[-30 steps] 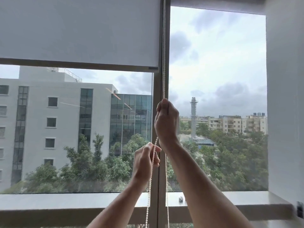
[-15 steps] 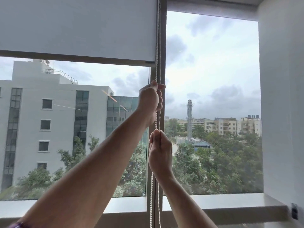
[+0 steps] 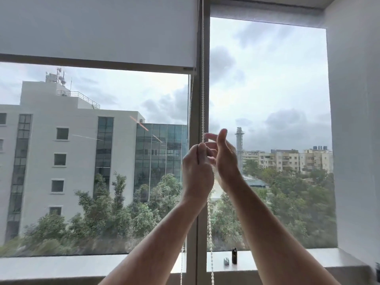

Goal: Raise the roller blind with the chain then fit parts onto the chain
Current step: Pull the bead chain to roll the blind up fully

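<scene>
blind (image 3: 96, 27): white roller blind over the left pane, drawn up so only the top part of the glass is covered. Its bottom bar runs across the pane and ends right beside the frame.

chain (image 3: 203, 89): white bead chain hanging down along the frame between the two panes. One strand drops from the top straight into the left hand, then shows again below the wrists and runs on down past the sill. A thinner strand hangs a bit left of it, close to the blind's edge, and turns up again low down by the sill.

left hand (image 3: 196, 171): fingers curled round the chain, clamped on it, back of the hand facing the camera. Sits just beside the right hand, pretty much at the same height.

right hand (image 3: 225, 159): fingers spread and mostly straight, thumb pointing up, palm turned toward the left hand. It's blurry, so honestly I can't say for sure whether the fingertips touch the chain, but it doesn't look like it's gripping anything.

frame (image 3: 200, 233): grey upright between the panes, partly hidden behind the left forearm.

sill (image 3: 61, 266): pale ledge running under both panes.

black part (image 3: 234, 255): small dark cylinder standing upright on the sill, right of the frame.

grey part (image 3: 226, 261): small greyish bit on the sill just left of the black part, too small to make out.

outside: grey and glass buildings, trees, cloudy sky.
</scene>
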A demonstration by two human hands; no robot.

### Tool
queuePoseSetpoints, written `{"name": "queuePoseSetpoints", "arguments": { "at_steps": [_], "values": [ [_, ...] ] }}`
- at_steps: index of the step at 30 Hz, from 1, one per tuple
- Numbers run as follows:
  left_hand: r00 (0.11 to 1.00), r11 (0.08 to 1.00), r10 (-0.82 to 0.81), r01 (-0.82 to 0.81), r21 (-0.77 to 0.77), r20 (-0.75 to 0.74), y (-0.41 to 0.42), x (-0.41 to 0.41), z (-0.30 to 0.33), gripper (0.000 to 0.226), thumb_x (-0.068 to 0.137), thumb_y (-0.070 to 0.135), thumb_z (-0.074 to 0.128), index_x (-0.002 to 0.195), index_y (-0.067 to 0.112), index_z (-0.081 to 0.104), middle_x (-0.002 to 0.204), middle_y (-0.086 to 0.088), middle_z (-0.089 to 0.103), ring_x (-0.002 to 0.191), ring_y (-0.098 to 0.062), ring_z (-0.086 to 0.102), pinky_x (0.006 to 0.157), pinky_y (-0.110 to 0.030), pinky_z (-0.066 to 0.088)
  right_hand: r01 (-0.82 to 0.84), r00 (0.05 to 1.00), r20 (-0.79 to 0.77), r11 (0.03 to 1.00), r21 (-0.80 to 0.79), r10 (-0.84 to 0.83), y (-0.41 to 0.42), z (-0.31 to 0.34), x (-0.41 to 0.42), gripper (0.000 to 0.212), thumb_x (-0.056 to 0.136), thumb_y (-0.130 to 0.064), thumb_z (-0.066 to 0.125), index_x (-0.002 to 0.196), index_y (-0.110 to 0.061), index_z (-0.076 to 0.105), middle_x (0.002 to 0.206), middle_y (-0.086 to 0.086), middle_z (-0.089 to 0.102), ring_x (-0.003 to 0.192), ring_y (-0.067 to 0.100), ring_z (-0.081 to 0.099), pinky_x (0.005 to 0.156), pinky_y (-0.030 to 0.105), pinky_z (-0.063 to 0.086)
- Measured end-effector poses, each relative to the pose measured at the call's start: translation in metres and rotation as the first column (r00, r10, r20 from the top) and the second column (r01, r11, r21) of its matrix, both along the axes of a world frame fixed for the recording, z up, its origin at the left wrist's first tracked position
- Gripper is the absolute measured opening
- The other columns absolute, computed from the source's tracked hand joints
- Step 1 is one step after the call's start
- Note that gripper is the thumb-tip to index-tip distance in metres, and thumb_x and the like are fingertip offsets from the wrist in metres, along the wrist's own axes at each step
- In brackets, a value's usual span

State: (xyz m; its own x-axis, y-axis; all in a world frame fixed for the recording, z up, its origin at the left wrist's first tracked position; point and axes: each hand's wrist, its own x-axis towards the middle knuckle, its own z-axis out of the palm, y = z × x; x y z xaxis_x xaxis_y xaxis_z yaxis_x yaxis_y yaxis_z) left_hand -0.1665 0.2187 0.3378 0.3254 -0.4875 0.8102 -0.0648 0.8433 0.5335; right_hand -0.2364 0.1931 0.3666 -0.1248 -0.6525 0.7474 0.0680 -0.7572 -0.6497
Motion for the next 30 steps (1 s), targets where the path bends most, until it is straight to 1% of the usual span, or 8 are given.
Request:
{"name": "queuePoseSetpoints", "arguments": {
  "at_steps": [7,10,13,17,19,21,24,30],
  "values": [
    [1.0,1.0,-0.019,0.019,-0.001,-0.008,-0.009,-0.002,-0.031,0.039,0.104,0.018,0.043,0.07,0.025,0.06,0.047,0.01,0.046,0.048,-0.015,0.037,0.045,-0.031,0.027,-0.17,0.985,-0.013,0.985,0.002,0.17,0.024,0.092,0.018,0.044,0.107,-0.038,0.033,0.111,-0.005,0.063,0.071,0.005,0.059,0.051,0.013,0.056,0.047,0.027,0.048],
    [1.0,0.999,-0.029,0.029,-0.039,-0.006,-0.004,-0.008,-0.032,0.036,0.102,0.025,0.043,0.07,0.026,0.058,0.047,0.01,0.045,0.048,-0.015,0.035,0.044,-0.032,0.027,-0.137,0.986,0.095,0.99,0.031,0.134,0.029,0.114,0.033,0.034,0.107,-0.024,0.033,0.092,-0.012,0.062,0.055,-0.003,0.038,0.035,0.007,0.031,0.036,0.019,0.025],
    [0.997,0.995,-0.072,0.071,-0.065,-0.02,-0.003,-0.005,-0.032,0.033,0.097,0.032,0.042,0.069,0.023,0.058,0.045,0.008,0.041,0.047,-0.018,0.032,0.046,-0.035,0.025,-0.023,0.995,0.097,0.998,-0.061,0.029,0.029,0.113,0.042,0.037,0.092,0.0,0.029,0.075,-0.017,0.056,0.048,-0.005,0.038,0.03,0.007,0.03,0.035,0.019,0.023],
    [0.979,0.978,-0.202,0.203,-0.046,0.019,-0.006,0.004,-0.031,0.035,0.094,0.034,0.045,0.065,0.024,0.064,0.043,0.008,0.037,0.041,-0.012,0.03,0.042,-0.025,0.021,0.145,0.988,0.084,0.966,-0.214,-0.13,0.028,0.105,0.042,0.044,0.089,-0.011,0.033,0.058,-0.028,0.058,0.058,-0.01,0.047,0.052,0.013,0.042,0.052,0.032,0.034],
    [0.957,0.958,-0.286,0.286,0.015,0.051,-0.011,0.012,-0.026,0.041,0.096,0.034,0.044,0.066,0.026,0.07,0.045,0.007,0.046,0.041,-0.01,0.039,0.041,-0.022,0.033,0.186,0.982,0.083,0.951,-0.245,-0.171,0.029,0.1,0.041,0.043,0.089,-0.019,0.033,0.057,-0.033,0.058,0.056,-0.011,0.048,0.055,0.017,0.042,0.057,0.039,0.035],
    [0.958,0.958,-0.279,0.272,0.09,0.073,-0.017,0.02,-0.016,0.048,0.104,0.039,0.037,0.075,0.029,0.075,0.064,0.0,0.068,0.06,-0.017,0.061,0.056,-0.029,0.052,0.192,0.981,0.084,0.944,-0.269,-0.175,0.029,0.094,0.039,0.04,0.087,-0.022,0.034,0.058,-0.034,0.058,0.056,-0.01,0.047,0.055,0.019,0.041,0.057,0.04,0.035],
    [0.969,0.951,-0.245,0.235,0.201,0.029,-0.023,0.028,0.012,0.049,0.102,0.052,0.029,0.095,0.028,0.071,0.095,-0.009,0.075,0.087,-0.023,0.069,0.074,-0.037,0.056,0.215,0.976,0.089,0.933,-0.289,-0.197,0.028,0.082,0.034,0.041,0.093,-0.025,0.036,0.058,-0.029,0.056,0.053,-0.005,0.046,0.057,0.023,0.042,0.056,0.042,0.036],
    [0.966,0.96,-0.258,0.251,0.123,0.037,-0.007,0.035,0.088,0.055,0.104,0.048,0.033,0.104,0.008,0.071,0.085,-0.009,0.073,0.068,-0.009,0.07,0.053,-0.019,0.054,0.294,0.955,0.097,0.862,-0.412,-0.279,0.027,0.04,0.032,0.041,0.101,-0.019,0.037,0.062,-0.03,0.046,0.052,-0.012,0.046,0.049,0.001,0.044,0.05,0.021,0.037]
  ]
}}
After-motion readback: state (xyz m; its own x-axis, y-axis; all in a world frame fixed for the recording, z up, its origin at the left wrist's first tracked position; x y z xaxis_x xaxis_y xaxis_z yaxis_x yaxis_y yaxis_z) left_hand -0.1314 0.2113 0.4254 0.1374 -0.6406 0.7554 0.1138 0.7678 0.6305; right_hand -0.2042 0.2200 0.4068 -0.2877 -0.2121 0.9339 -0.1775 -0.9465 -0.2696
